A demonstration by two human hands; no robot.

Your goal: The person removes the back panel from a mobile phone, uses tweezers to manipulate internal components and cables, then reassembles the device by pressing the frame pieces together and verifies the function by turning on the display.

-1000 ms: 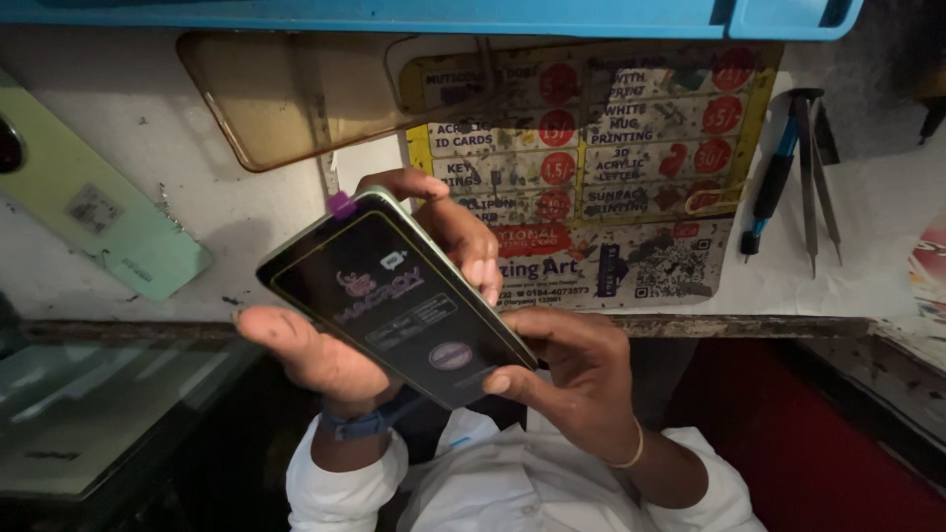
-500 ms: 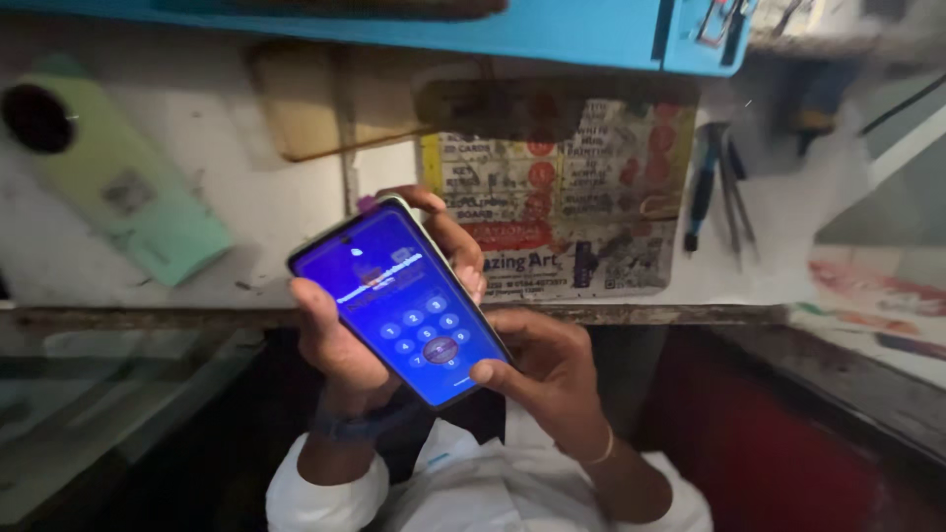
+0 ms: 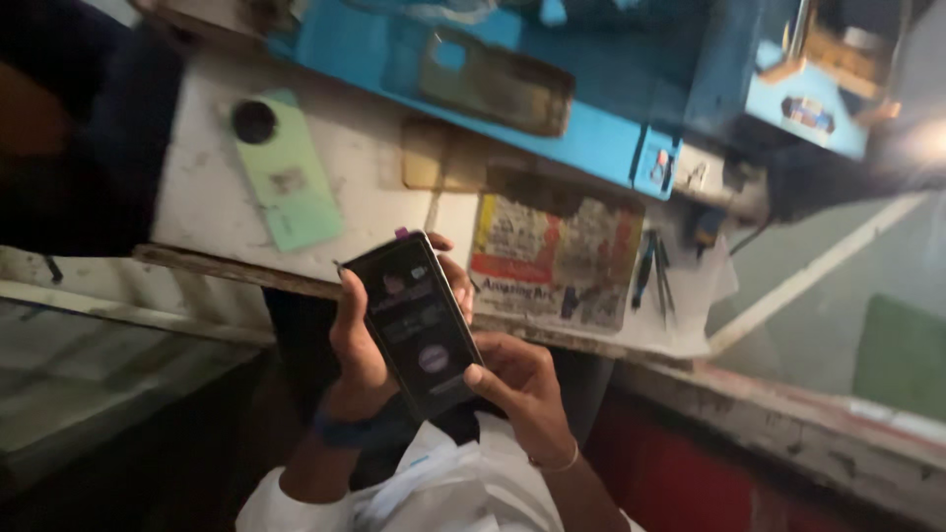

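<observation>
Dim, soft frame, tilted. Glare flares at upper right edge; left side and lower foreground sink into shadow. Phone screen glows faintly. Motion blur throughout.

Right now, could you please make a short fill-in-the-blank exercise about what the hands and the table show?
1. Both hands hold a dark ____ with a lit screen.
2. The left hand wraps its side; the right hand supports its lower ____.
3. The phone back lying on the table is pale ____.

Missing words: phone; corner; green
</observation>
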